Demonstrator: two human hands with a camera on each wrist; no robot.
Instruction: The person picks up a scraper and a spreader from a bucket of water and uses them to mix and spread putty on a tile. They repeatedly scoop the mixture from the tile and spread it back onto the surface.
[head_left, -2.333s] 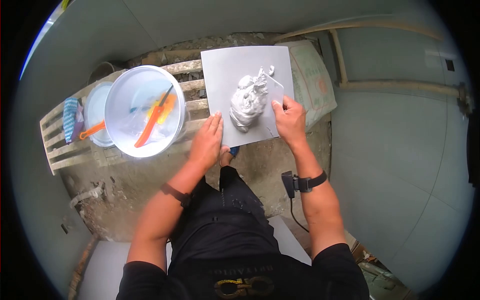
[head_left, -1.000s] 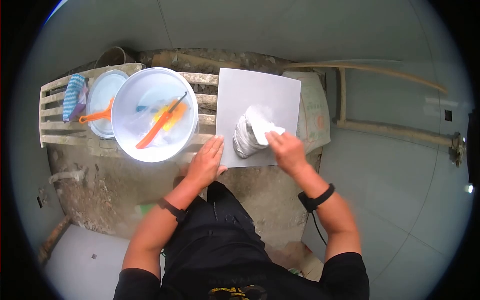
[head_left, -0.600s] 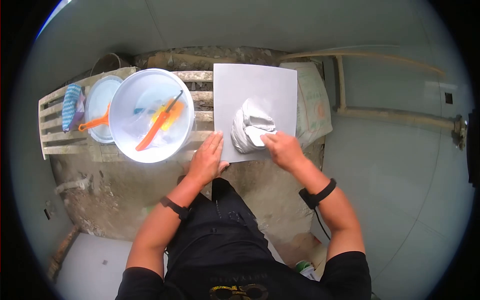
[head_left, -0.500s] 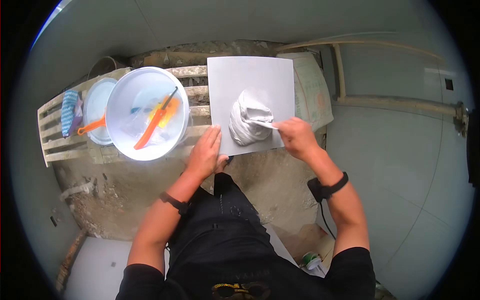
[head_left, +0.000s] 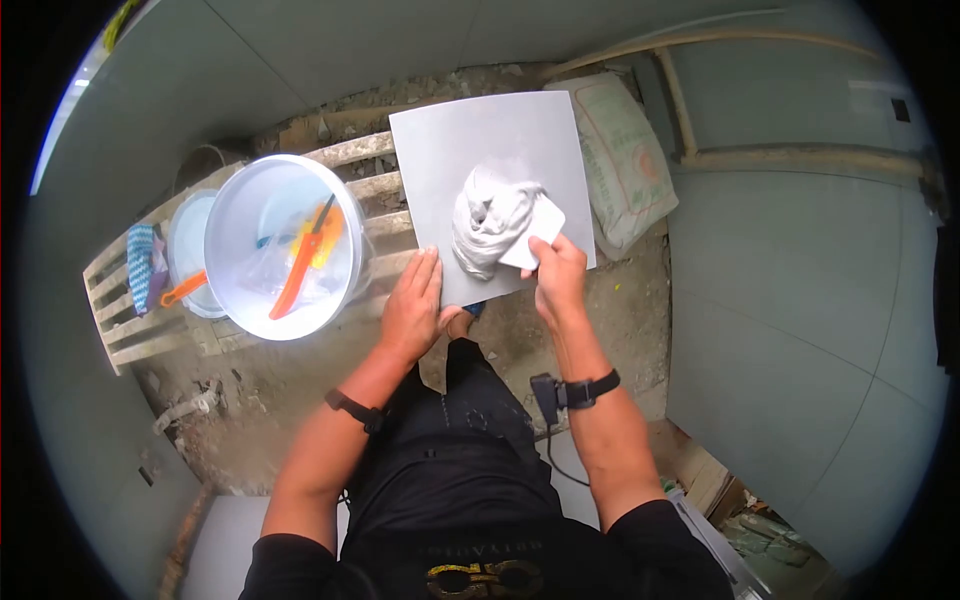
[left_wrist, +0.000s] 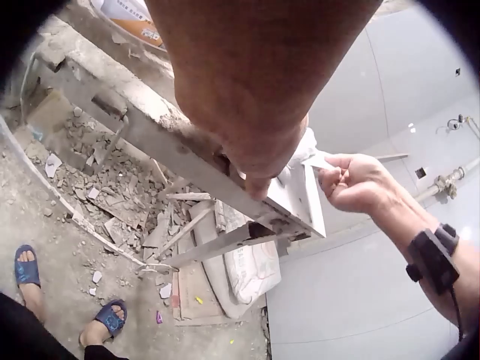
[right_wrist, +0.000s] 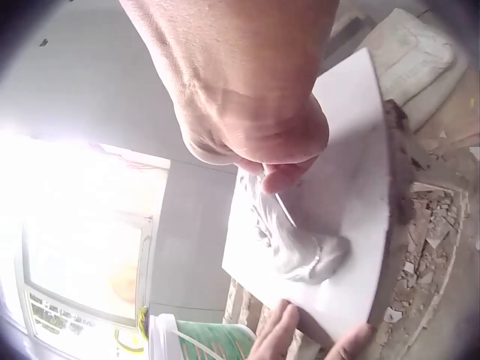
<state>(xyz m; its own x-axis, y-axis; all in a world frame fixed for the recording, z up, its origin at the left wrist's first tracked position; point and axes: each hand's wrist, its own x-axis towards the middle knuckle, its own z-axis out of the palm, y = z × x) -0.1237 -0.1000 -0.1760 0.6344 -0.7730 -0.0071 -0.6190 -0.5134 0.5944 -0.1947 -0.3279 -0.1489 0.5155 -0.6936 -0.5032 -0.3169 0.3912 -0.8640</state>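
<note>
In the head view a mound of pale, wet putty lies on a smooth grey-white board. My right hand pinches a flat white scraper between thumb and fingers, its blade against the mound's right side. From the right wrist view the scraper shows edge-on, with the putty spread beneath it. My left hand rests at the board's near left corner, fingers straight along the left edge and thumb by the front edge. The left wrist view shows the right hand beyond the board.
The board lies on a slatted bench. To its left stands a white bucket holding an orange-handled tool and plastic wrapping. Further left are a round lid and a blue patterned packet. A filled sack lies right of the board.
The right hand has drawn the scraper across the putty and turned its blade flat at the mound's right. The peaked putty is now folded and smoother. The left hand has stayed at the board's corner.
</note>
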